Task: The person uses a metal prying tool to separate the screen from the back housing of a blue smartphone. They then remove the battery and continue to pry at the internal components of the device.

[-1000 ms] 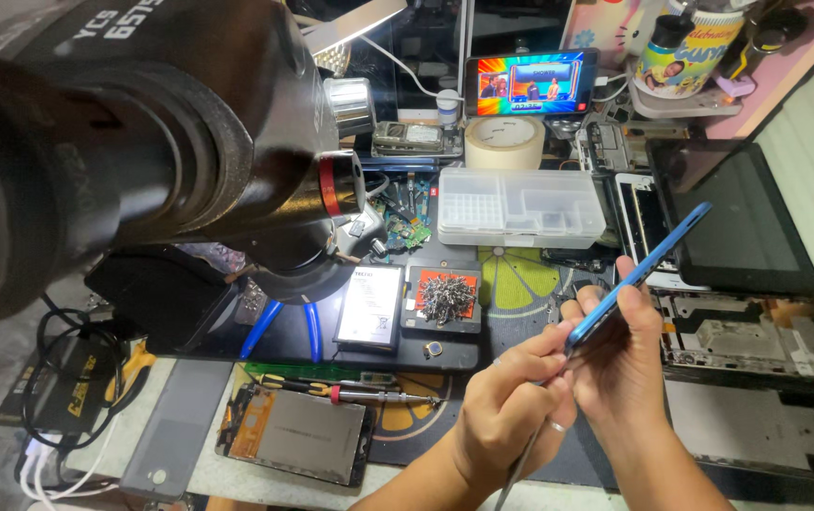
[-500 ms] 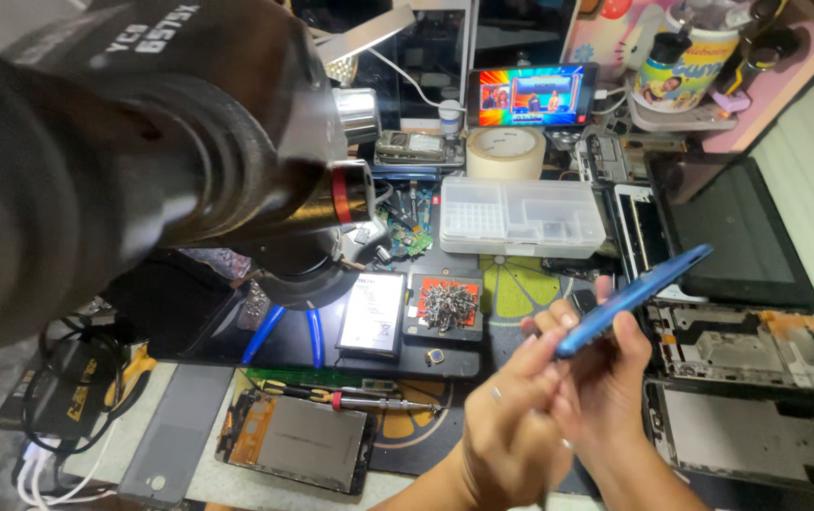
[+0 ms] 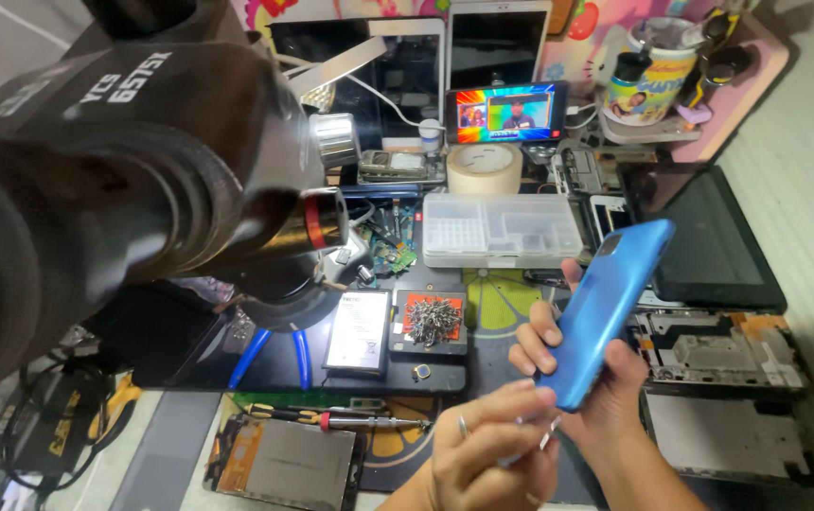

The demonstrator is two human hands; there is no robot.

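A blue phone (image 3: 608,308) was held up at a slant in the right hand (image 3: 596,388), its back cover facing the camera. The fingers (image 3: 532,345) of that hand were wrapped around the phone's left edge and the thumb was pressed against its lower right side, so the grip was closed firmly on the phone. The left hand (image 3: 487,454) was curled just below the phone's bottom corner, its fingers pinched shut on a thin metal tool (image 3: 547,437) whose tip was seen close to the phone's lower edge; whether the tip touched the phone could not be told.

Beyond the right fingers, a clear plastic parts box (image 3: 504,230) was lying on the bench, with a roll of tape (image 3: 485,168) behind it. To the left of the fingers a small tray of screws (image 3: 433,319) and a flat phone battery (image 3: 358,329) were set side by side. A screwdriver with a red collar (image 3: 369,419) was lying left of the left hand. An opened tablet frame (image 3: 719,345) was seen right of the phone.
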